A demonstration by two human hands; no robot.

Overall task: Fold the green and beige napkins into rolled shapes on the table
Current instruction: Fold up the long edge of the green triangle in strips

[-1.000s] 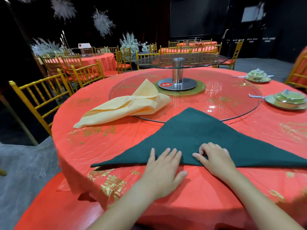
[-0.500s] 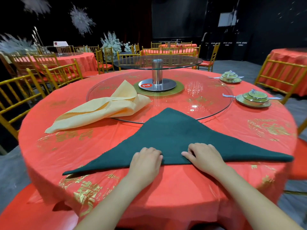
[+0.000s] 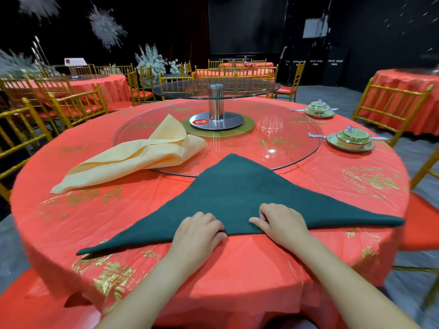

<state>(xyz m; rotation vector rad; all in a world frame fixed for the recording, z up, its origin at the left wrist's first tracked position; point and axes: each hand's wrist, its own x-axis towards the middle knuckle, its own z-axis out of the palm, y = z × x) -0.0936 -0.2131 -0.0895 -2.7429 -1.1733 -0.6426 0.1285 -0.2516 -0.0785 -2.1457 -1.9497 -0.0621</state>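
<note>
- Dark hall behind you, head view: gold chairs [image 3: 76, 103] ring more red-draped rounds, and white floral sprays [image 3: 152, 59] stand at the back.
- Your round counter [image 3: 237, 269] wears a red cloth with gold print. A glass turntable [image 3: 285, 143] sits in its middle.
- On the turntable's hub, a metal post [image 3: 215, 100] carries a smaller glass tier, and a red tag marked 2 [image 3: 201, 121] lies on the base.
- You have the green napkin [image 3: 237, 195] folded to a wide triangle. Its long edge runs along the near side of the counter, and its peak points away from you, lying over the turntable's near rim.
- Your left hand [image 3: 197, 231] sits on that near edge left of centre, fingers curled down onto the cloth and gripping the fold.
- Your right hand [image 3: 280, 222] sits just beside it, right of centre, fingers curled on the same edge and thumb pointing toward the left hand.
- To your left, the beige napkin [image 3: 133, 160] lies loosely bunched, untouched, half on the turntable and half on the red cloth.
- At far right, two covered green dishes [image 3: 351, 140] rest on saucers, well apart from both napkins.
</note>
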